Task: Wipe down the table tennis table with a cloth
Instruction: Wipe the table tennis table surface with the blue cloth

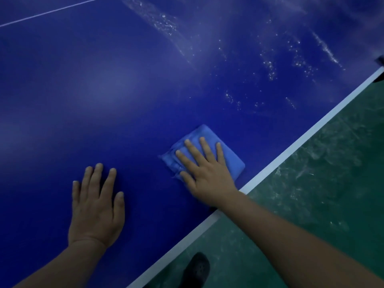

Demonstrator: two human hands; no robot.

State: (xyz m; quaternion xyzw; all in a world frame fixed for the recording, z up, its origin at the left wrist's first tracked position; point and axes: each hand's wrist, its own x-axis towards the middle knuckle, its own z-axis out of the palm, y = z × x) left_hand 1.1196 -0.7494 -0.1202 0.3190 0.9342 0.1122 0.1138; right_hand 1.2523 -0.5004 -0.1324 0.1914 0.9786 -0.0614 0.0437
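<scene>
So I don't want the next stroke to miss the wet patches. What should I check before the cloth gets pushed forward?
1. Right hand flat on the cloth: ok.
2. Cloth folded into a pad, lying on the table: ok.
3. Left hand braced flat on the table, clear of the cloth: ok.
4. Path ahead free of things: ok.
5. Droplet streaks wiped away: not ok, they lie ahead.
6. Cloth damp enough: cannot tell.

One head-worn view looks steeply down and forward from close above the blue table (104, 90), standing at its white-lined edge (291, 146), which runs diagonally from bottom centre to the right; green floor (322, 183) fills the lower right corner.
</scene>
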